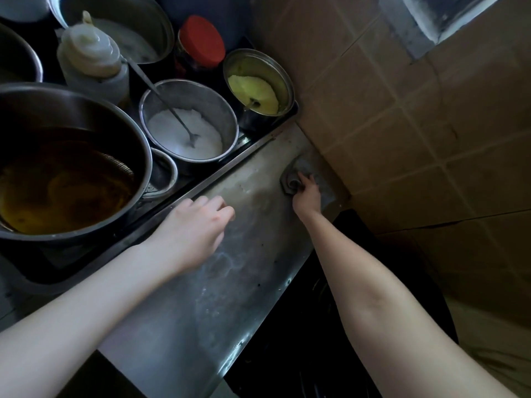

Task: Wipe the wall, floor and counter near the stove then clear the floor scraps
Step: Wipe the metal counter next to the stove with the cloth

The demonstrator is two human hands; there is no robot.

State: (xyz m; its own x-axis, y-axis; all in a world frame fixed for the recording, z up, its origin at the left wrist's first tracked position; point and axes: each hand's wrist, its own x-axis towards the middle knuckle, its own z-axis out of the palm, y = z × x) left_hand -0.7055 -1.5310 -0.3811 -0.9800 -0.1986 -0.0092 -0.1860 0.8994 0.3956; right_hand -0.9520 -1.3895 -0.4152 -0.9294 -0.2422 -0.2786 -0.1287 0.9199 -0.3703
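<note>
A wet, streaked steel counter (244,282) runs from the front to the tiled wall (402,124). At its far end my right hand (307,195) grips a grey cloth (324,188) and presses it against the counter beside a hexagonal metal fitting (288,183), right at the foot of the wall. My left hand (198,225) rests on the counter next to the tray edge, its fingers loosely curled and holding nothing. The floor is hidden from view.
Left of the counter a dark tray (253,139) holds a big pot of brown oil (66,179), a bowl of white powder with a spoon (186,130), a tin of yellow powder (258,87), a red-lidded jar (201,41) and a squeeze bottle (92,56). A dark stove area (330,326) lies right of the counter.
</note>
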